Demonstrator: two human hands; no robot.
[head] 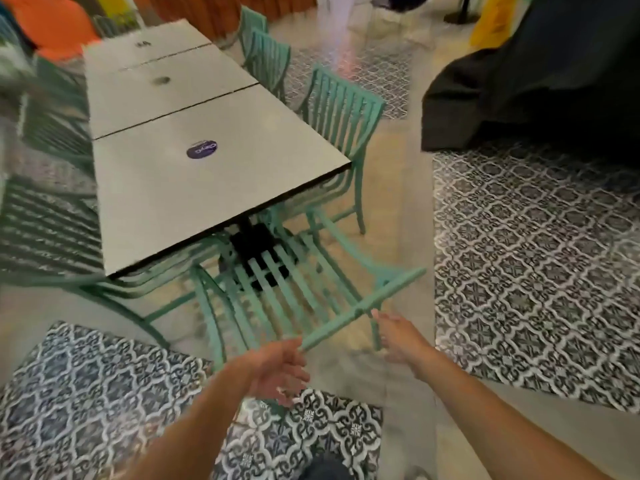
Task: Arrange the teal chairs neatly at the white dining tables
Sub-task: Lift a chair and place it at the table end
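A teal slatted chair [391, 289] stands at the near end of the nearest white table [207, 188], its seat partly under the tabletop and its back towards me. My left hand [277, 368] is at the left end of the chair's top rail, fingers spread and only the fingertips near it. My right hand [398, 337] reaches to the middle of the rail, its fingertips touching the rail without closing around it. More teal chairs stand along the table's right side [341, 109] [268, 58] and, blurred, along its left side [48, 233].
Three white tables stand end to end; the nearest has a purple sticker [202, 149]. At the right a black draped cloth [536, 81] covers something large, with a yellow sign [495, 19] behind it. The floor has patterned tile patches [536, 271] and plain strips.
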